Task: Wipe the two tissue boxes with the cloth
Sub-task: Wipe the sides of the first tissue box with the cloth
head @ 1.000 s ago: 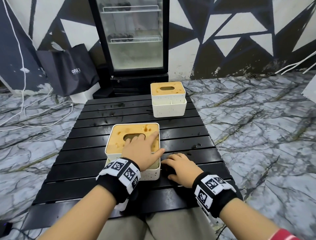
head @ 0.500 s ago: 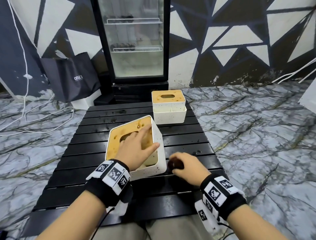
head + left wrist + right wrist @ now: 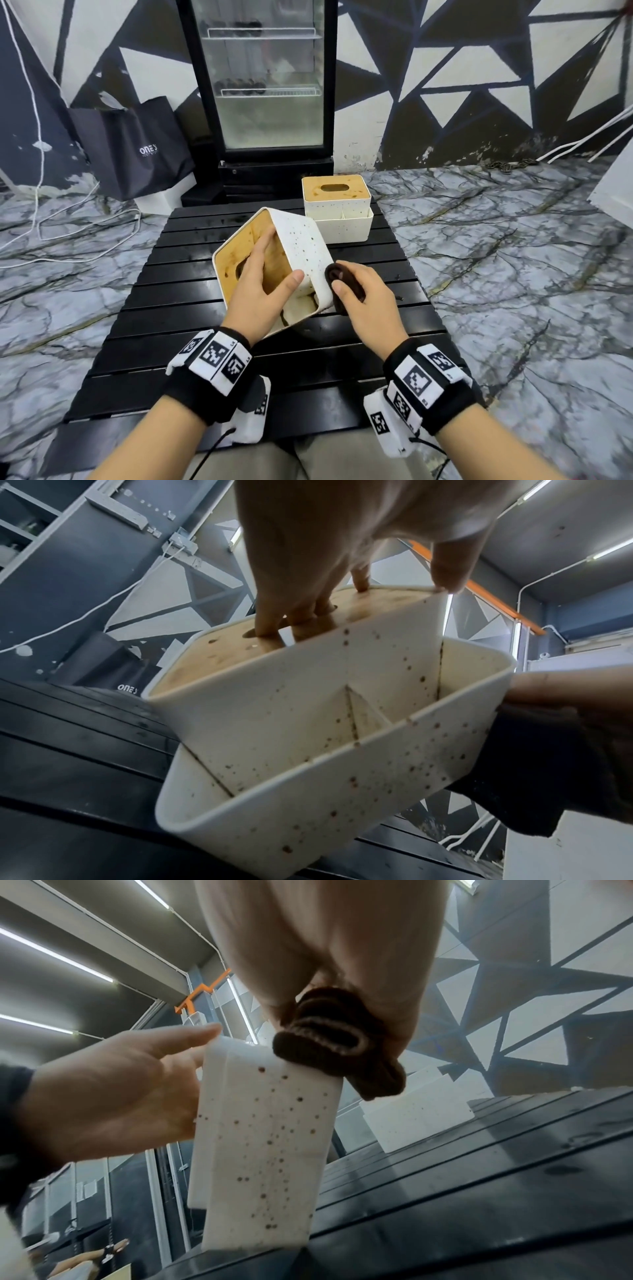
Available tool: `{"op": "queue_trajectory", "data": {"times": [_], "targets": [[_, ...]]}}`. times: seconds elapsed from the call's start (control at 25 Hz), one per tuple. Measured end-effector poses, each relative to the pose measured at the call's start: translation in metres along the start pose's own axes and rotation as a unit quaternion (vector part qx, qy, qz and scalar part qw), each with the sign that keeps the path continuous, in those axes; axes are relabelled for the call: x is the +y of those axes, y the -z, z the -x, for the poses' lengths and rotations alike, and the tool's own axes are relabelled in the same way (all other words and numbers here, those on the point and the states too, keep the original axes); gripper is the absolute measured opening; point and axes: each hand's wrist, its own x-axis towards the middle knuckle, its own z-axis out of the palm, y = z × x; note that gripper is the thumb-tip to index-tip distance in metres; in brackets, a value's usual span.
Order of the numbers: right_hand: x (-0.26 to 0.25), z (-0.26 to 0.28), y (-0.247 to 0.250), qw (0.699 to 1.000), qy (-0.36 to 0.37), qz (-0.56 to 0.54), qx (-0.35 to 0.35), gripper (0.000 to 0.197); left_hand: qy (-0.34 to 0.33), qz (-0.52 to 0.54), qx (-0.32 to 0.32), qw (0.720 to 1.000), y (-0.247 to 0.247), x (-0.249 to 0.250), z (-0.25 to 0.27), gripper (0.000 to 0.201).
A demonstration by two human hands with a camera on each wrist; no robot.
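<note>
My left hand [image 3: 263, 287] grips the near tissue box [image 3: 301, 250], a white speckled box with a stained wooden lid. Its fingers reach into the lid slot [image 3: 274, 631] and the thumb hooks the edge. The box is tipped up onto its left side over the black slatted table [image 3: 171, 308], its spotted right wall [image 3: 270, 1137] facing up. My right hand [image 3: 356, 291] holds a bunched dark brown cloth [image 3: 342, 277] [image 3: 335, 1045] against that wall near the upper corner. The second tissue box [image 3: 337, 205] stands upright at the table's far edge.
A glass-door fridge [image 3: 263, 89] stands behind the table, a black shopping bag [image 3: 137, 150] to its left. White cables [image 3: 68, 233] trail over the marble-patterned floor on the left. Water drops lie on the slats.
My left hand has tipped the near box from flat up onto its side. My right hand has lifted the cloth off the table and brought it against the box's right wall.
</note>
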Motion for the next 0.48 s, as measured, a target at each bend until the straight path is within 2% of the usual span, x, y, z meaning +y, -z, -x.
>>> {"op": "queue_trajectory", "data": {"times": [0.28, 0.48], "targets": [[-0.005, 0.006, -0.022, 0.995, 0.082, 0.064, 0.008, 0.038, 0.02, 0.031, -0.022, 0.999, 0.012, -0.01, -0.004, 0.088], [-0.002, -0.002, -0.019, 0.995, 0.067, 0.071, 0.012, 0.038, 0.019, 0.049, -0.011, 0.999, 0.012, -0.011, -0.006, 0.085]]}}
